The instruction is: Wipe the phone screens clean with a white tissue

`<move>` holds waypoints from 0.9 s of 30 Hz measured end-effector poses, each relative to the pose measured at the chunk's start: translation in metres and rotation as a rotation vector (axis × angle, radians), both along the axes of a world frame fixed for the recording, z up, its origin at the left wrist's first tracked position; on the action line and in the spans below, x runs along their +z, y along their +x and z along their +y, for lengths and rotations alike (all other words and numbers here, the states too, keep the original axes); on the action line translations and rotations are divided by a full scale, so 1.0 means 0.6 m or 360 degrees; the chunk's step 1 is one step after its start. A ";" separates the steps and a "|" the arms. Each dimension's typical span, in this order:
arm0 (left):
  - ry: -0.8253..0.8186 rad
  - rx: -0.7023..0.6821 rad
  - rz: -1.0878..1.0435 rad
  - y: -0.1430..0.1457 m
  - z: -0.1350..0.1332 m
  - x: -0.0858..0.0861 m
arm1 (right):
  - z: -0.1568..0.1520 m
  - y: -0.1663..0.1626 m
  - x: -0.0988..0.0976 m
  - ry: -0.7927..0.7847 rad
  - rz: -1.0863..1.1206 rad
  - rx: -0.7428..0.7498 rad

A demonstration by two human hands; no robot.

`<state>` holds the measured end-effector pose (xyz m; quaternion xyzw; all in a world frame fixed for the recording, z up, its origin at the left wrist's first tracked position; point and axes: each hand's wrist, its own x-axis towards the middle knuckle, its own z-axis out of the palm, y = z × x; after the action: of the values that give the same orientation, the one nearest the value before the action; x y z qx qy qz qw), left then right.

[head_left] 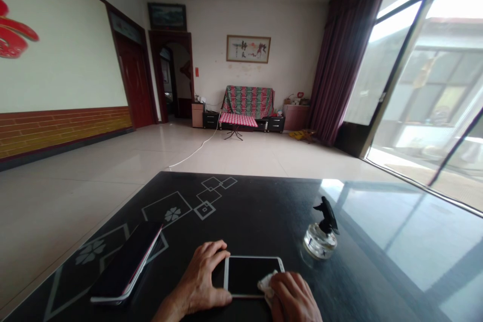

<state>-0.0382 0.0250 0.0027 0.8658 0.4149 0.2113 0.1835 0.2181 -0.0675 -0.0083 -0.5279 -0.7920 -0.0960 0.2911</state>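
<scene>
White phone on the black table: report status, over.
Left hand grips phone at its left end. Right hand holds white cloth on its right end. Bottle stands apart, beyond right hand, not in the way.

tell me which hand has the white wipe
The right hand, holding the wipe on the phone; the left hand grips only the phone's left end.

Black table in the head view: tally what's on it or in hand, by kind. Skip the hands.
White-framed smartphone: 1
Crumpled white wipe: 1
Clear spray bottle with black trigger: 1
Dark flat slab, exact type unclear: 1
Total: 4
</scene>
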 end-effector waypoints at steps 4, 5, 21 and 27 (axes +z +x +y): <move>0.0012 0.0019 0.0000 0.001 0.001 -0.007 | 0.020 0.002 0.014 -0.0041 0.0072 -0.0072; 0.0017 0.0024 -0.0001 0.001 0.001 -0.010 | 0.026 0.002 0.015 -0.0033 0.0091 -0.0090; -0.0077 0.0056 0.0018 0.004 -0.001 -0.002 | 0.041 0.007 0.014 0.0079 0.0078 -0.0192; -0.0109 0.0052 0.0036 0.005 -0.003 0.007 | 0.023 0.021 0.005 0.0255 -0.0026 -0.0057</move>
<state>-0.0350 0.0234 0.0070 0.8544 0.4382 0.1900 0.2048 0.2310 -0.0538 -0.0050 -0.5162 -0.7746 -0.1684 0.3242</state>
